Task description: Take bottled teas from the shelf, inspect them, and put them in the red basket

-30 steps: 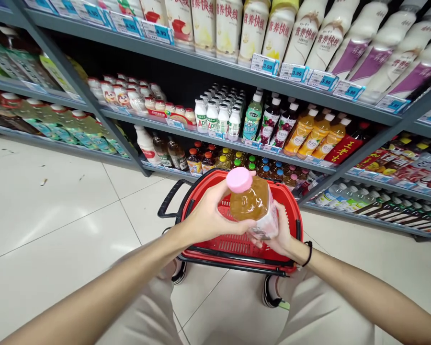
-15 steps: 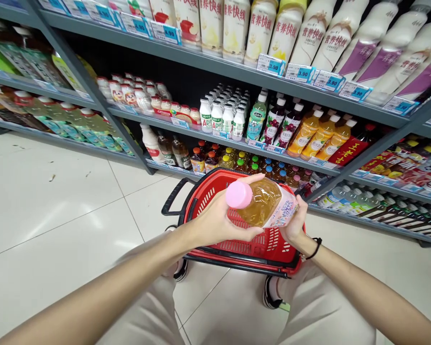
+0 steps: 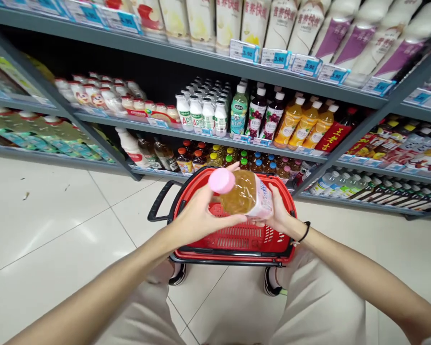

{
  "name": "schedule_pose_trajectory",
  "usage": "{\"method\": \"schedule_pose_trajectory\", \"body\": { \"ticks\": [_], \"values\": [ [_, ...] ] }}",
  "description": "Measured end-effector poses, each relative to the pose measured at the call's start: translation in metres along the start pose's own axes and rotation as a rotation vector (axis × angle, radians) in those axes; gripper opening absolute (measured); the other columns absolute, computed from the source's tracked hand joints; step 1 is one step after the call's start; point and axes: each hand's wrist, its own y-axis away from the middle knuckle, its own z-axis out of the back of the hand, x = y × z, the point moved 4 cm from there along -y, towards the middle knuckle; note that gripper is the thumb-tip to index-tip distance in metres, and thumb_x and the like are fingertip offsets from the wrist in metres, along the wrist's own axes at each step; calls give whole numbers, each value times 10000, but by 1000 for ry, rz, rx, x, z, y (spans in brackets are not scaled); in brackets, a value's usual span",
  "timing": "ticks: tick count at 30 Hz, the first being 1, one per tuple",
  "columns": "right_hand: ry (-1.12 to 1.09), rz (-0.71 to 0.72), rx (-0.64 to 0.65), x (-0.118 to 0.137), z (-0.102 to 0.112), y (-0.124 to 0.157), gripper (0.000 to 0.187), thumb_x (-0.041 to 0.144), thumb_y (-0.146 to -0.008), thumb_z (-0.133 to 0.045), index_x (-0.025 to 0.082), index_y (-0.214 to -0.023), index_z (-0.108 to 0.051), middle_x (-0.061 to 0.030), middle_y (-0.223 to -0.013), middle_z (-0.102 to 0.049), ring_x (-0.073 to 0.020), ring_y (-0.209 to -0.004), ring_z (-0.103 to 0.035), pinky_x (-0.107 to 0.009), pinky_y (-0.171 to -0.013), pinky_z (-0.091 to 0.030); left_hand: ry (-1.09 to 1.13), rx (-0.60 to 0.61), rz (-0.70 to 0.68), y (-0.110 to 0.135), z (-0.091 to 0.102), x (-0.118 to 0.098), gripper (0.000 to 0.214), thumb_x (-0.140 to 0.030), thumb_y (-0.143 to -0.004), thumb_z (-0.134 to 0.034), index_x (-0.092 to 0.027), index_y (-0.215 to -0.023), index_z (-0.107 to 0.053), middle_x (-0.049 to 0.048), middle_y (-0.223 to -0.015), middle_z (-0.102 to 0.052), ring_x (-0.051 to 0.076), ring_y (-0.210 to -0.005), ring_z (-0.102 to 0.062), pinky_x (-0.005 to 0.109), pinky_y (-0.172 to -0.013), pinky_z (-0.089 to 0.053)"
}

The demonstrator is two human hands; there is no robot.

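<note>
A drink bottle [image 3: 242, 194] with a pink cap, amber liquid and a pale pink label lies tilted between my hands. My left hand [image 3: 201, 213] is closed round its cap end, thumb along the near side. At the base end, my right hand [image 3: 278, 211] grips it, with some fingers under the label; a dark band circles that wrist. Below the bottle stands a red shopping basket [image 3: 233, 245] with slotted walls and black trim. Its black handle [image 3: 160, 201] sticks out to the left. The part of the basket behind my hands and the bottle is hidden.
Grey shelves [image 3: 201, 50] in front hold rows of drinks. White AD bottles [image 3: 201, 115] and orange juice bottles [image 3: 303, 124] stand on the middle shelf, small colour-capped bottles [image 3: 230, 158] on the bottom one. My shoes [image 3: 271, 281] are on the tiled floor [image 3: 75, 225] behind the basket.
Both hands and the bottle have shifted slightly left and down in view, the label turning a little. The shelves and basket also appear further left as the camera moves.
</note>
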Motion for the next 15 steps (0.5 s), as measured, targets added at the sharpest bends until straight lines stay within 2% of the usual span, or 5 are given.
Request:
{"method": "schedule_pose_trajectory", "body": {
  "ticks": [3,6,8,10,15],
  "values": [
    [182,-203,97,-3,7,-2,890,718,-1029,20,143,-1130,-652,-119,-722,-722,-207,-490,-630,-279,-404,-466,81,-76,126,-6,5,15,1114,-410,-673,-982,-206,-1625,-443,177,-1531,-612,365,-1335,-664,484,-1095,-601],
    [627,-128,-10,6,26,0,939,789,-1010,21,155,-993,-672,-123,-669,-694,-226,-545,-680,-314,-519,-544,85,-104,294,-13,9,39,996,-457,-596,-996,-145,-1453,-596,177,-1386,-710,362,-1205,-729,489,-1039,-630],
    [1064,49,-142,13,37,5,802,784,-1036,-182,168,-879,-672,-145,-711,-710,-261,-673,-736,-366,-678,-597,-7,-121,404,-17,8,59,860,-496,-567,-985,-118,-1277,-682,168,-1274,-759,364,-1137,-747,509,-1029,-627],
    [1427,108,-131,4,39,13,623,691,-1025,-426,170,-787,-669,-183,-819,-746,-320,-848,-772,-455,-858,-605,-167,-101,456,-21,2,81,841,-505,-536,-973,-116,-1228,-695,144,-1222,-775,358,-1127,-742,518,-1060,-599],
    [1666,-197,237,-65,33,20,383,362,-702,-827,194,-520,-534,-193,-876,-776,-435,-1049,-752,-624,-946,-598,-523,53,478,-36,-39,152,851,-462,-516,-939,-139,-1256,-668,122,-1216,-766,330,-1132,-726,443,-1057,-573]
  ]
}}
